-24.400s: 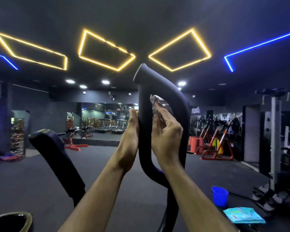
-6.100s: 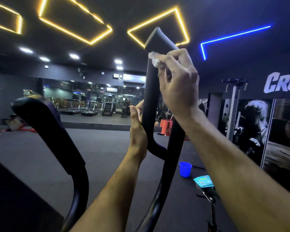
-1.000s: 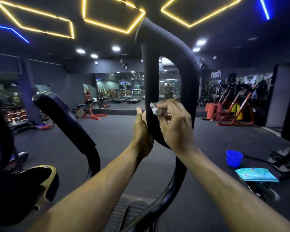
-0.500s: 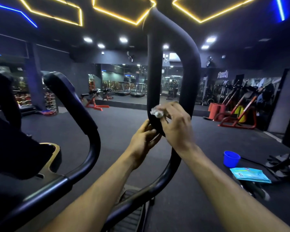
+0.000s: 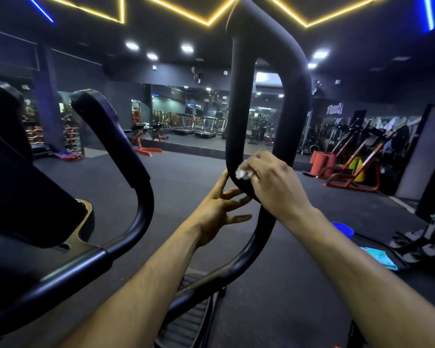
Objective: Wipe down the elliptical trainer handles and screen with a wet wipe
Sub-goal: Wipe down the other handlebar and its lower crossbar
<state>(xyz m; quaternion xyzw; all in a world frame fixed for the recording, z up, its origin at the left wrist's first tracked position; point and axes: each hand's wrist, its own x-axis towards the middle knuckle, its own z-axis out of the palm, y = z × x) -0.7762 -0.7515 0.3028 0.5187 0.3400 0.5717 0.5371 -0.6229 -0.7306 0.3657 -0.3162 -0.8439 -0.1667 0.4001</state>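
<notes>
The black looped right handle of the elliptical trainer rises in the middle of the view. My right hand pinches a crumpled white wet wipe against the bottom curve of the loop. My left hand is just left of and below that curve, fingers spread and straight, its fingertips touching the bar. The left handle stands at centre left. The dark console with the screen fills the left edge, seen from the side.
A foot pedal lies below my arms. On the floor at right are a blue cup and a light-blue wipes pack. Red-framed machines line the right wall; treadmills and a mirror stand at the back.
My right hand has slid the wipe down the inner bar to the bottom of the loop. My left hand has let go of the bar, dropped lower and spread its fingers. The view tilted down.
</notes>
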